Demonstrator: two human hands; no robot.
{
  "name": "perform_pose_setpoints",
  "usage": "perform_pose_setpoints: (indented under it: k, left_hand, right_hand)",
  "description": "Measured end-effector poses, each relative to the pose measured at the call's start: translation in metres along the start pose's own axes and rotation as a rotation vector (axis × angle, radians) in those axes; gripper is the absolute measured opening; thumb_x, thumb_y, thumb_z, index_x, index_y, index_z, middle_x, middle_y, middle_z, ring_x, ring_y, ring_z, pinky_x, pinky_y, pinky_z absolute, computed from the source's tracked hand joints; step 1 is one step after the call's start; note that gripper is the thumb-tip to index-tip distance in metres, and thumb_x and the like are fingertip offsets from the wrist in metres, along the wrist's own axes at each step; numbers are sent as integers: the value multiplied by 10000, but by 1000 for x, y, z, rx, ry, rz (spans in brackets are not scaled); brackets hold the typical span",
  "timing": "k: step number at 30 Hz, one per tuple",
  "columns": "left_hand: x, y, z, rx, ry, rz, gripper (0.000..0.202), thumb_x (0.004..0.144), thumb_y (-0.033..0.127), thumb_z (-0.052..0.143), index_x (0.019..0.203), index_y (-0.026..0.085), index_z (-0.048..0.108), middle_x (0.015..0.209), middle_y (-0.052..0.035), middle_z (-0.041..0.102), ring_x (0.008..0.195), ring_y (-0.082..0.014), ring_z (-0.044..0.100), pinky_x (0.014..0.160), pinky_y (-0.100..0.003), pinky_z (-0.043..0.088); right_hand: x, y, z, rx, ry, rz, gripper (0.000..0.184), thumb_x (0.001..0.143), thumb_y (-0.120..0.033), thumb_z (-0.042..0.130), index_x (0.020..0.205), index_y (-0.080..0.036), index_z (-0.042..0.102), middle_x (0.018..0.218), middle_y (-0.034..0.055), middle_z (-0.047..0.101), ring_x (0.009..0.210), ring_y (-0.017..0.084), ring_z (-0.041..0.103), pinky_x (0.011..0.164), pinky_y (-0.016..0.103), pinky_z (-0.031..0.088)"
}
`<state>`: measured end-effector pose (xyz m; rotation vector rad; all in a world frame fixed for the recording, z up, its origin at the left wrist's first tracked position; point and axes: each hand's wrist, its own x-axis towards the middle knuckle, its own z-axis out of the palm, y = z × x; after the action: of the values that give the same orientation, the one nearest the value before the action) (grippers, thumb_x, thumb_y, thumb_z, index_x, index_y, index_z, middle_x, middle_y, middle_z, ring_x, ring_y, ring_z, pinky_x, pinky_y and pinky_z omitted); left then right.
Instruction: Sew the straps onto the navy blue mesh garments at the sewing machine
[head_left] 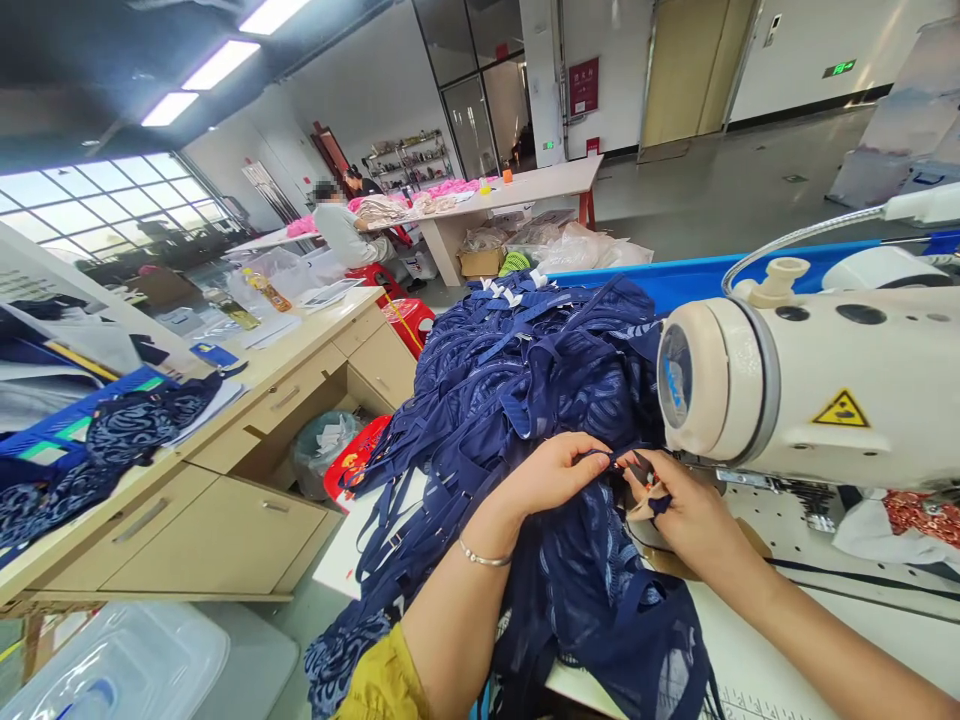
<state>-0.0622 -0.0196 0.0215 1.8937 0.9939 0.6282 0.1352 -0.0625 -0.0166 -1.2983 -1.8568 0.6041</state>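
A large heap of navy lace-and-mesh garments (480, 370) with thin straps covers the white sewing table in front of me. My left hand (559, 472) is closed, with thumb and forefinger pinching a navy strap (592, 455) on the heap. Close beside it, my right hand (679, 495) is closed at the same spot, fingers bent at the strap's other end. Within or against the right fingers is a small beige piece (645, 503) with a dark end; a bit of orange shows there, too small to make out. The sewing machine (810, 380) stands just beyond my right hand.
A ruler-marked white table edge (757, 705) runs along the front right. At left stands a wooden desk (292, 390) with drawers, bottles and navy lace pieces. A clear plastic bin (142, 660) sits lower left. Two people sit at a far table (540, 185).
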Motion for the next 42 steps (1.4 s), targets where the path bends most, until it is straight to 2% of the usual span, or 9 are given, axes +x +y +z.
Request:
perform_pose_setpoints:
  k: [7,9,11,14,16,19,24,38,42]
  left_hand:
    - [1,-2,-1,-103,-19,-22,273,848,362,703,986,127,721,969,-56,716,912,-189,640,846,-260,473]
    - [1,-2,-2,-98,-31,-19,243,858,331,688,986,128,724,974,-57,719,922,-189,641,863,-264,470]
    - [1,-2,-3,-64,-31,-17,216,868,287,663,1001,128,723,986,-58,719,928,-188,640,877,-267,467]
    - [1,-2,-6,-41,-45,-21,217,881,259,630,1027,125,718,999,-58,717,928,-186,640,887,-269,466]
    - [0,-2,-8,-60,-58,-21,231,890,274,623,1039,123,716,1012,-61,714,941,-188,638,898,-269,462]
    - [0,-3,-10,-89,-69,-19,252,901,307,625,1051,125,712,1036,-64,709,971,-193,635,911,-268,458]
    - [0,-5,-10,-97,-63,-30,259,905,314,635,1065,124,709,1060,-68,707,995,-194,638,922,-263,456]
    - [0,-4,-9,-77,-44,-37,256,907,289,634,1088,123,707,1097,-75,710,1020,-199,644,938,-270,459]
    - [0,-3,-8,-76,-40,-43,250,903,282,632,1081,122,706,1087,-74,713,1012,-200,645,936,-272,460]
  right_hand:
    - [-1,5,2,82,-69,-29,216,881,-295,477,1014,-268,645,880,17,668,751,158,653,658,263,519]
    - [-1,4,1,112,-44,32,207,898,-382,502,1021,-260,615,891,24,681,757,167,658,687,280,526]
    - [-1,2,-3,95,-58,85,285,891,-509,531,1010,-254,577,834,16,684,714,175,658,668,287,526]
    - [-4,-2,-9,-58,-106,48,399,905,-641,479,983,-253,526,710,-19,645,623,175,646,560,273,486]
    - [-6,-3,-10,-241,-77,-26,398,971,-623,362,960,-249,497,705,-24,646,605,174,654,506,268,433]
    - [-7,-1,-9,-512,14,-173,382,1042,-503,228,941,-239,485,764,-18,672,605,163,675,462,276,353]
    - [-8,2,-7,-744,83,-342,336,1061,-378,245,984,-210,526,761,-18,621,578,153,637,491,299,327]
    - [-13,-2,-7,-874,109,-324,279,1053,-370,292,1021,-214,520,757,-40,573,594,151,617,505,296,327]
    - [-13,-6,-7,-895,137,-333,257,1045,-368,334,971,-214,526,728,-41,555,569,147,598,499,289,308]
